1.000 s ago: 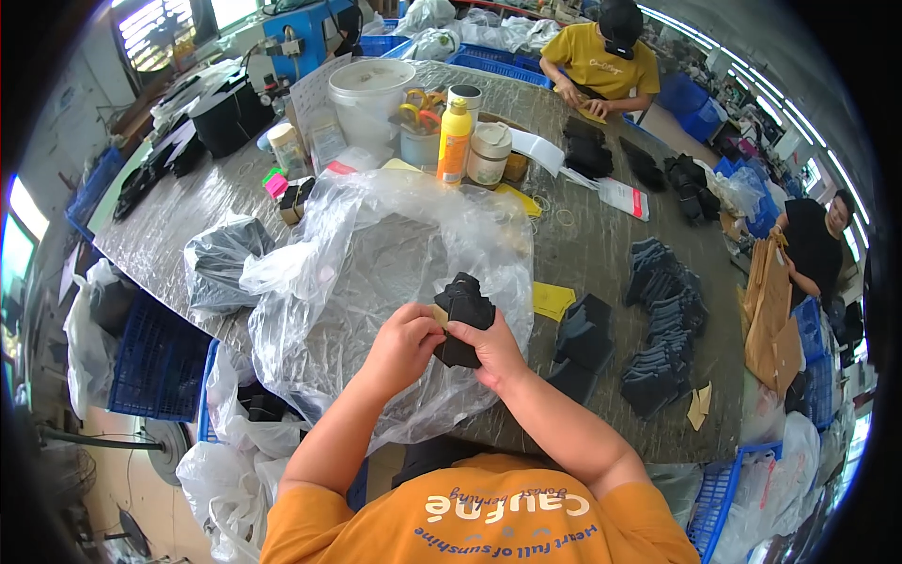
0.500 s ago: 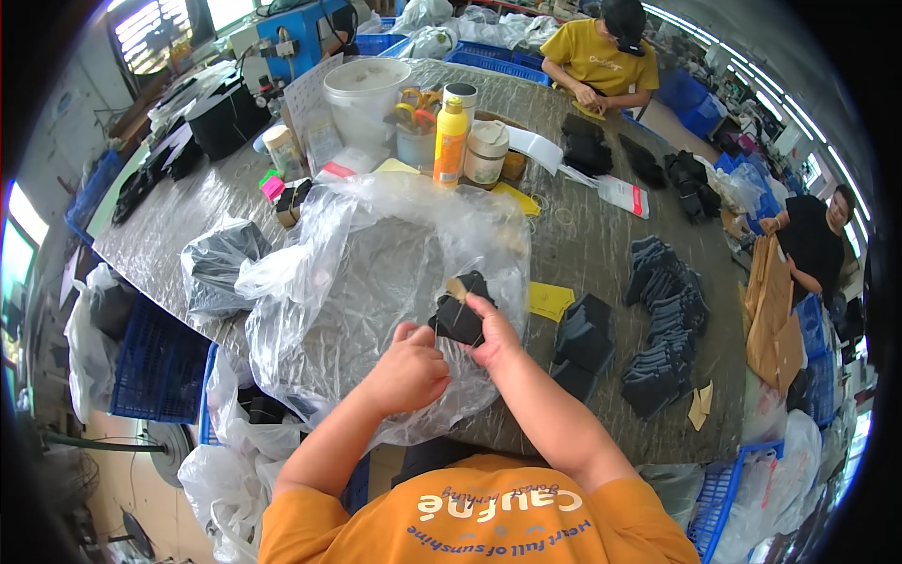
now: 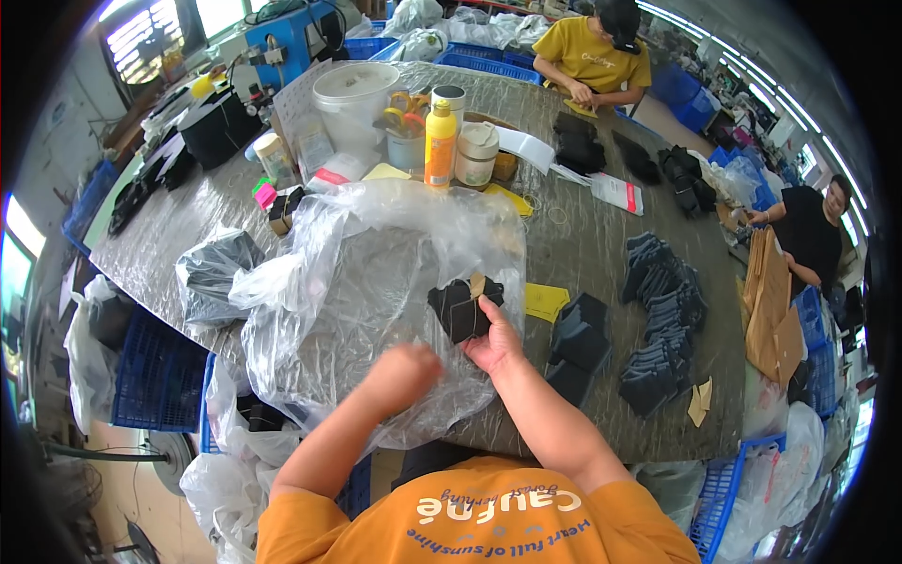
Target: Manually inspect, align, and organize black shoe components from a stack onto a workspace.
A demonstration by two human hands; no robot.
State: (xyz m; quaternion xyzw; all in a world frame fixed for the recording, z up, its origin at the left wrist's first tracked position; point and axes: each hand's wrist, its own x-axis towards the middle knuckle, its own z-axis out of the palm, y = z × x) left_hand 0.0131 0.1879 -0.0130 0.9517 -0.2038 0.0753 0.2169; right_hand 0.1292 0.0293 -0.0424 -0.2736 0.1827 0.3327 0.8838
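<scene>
My right hand (image 3: 492, 340) grips a small bundle of black pieces (image 3: 460, 312) at its right side, thumb on top. Thin bands cross the bundle, and a tan paper slip (image 3: 477, 285) is tucked under them at its upper edge. To the left and nearer to me, my left hand (image 3: 404, 374) is apart from the bundle; motion smears its fingers. Both hands are above a large clear plastic bag (image 3: 319, 320) spread on the table. Right of the bag lie a yellow card (image 3: 545, 301) and a dark stack of pieces (image 3: 578, 340).
Overlapping dark pieces form a curved row (image 3: 665, 320) on the table (image 3: 526, 432). Farther back stand a yellow spray can (image 3: 439, 146), a lidded jar (image 3: 477, 155) and a white bucket (image 3: 355, 108). A wrapped black bundle (image 3: 221, 268) lies left. Two people work across and to the right.
My right hand has turned the black bundle more upright, bringing its tan slip to the top right. My left hand has drawn slightly away from the bundle and is now blurred.
</scene>
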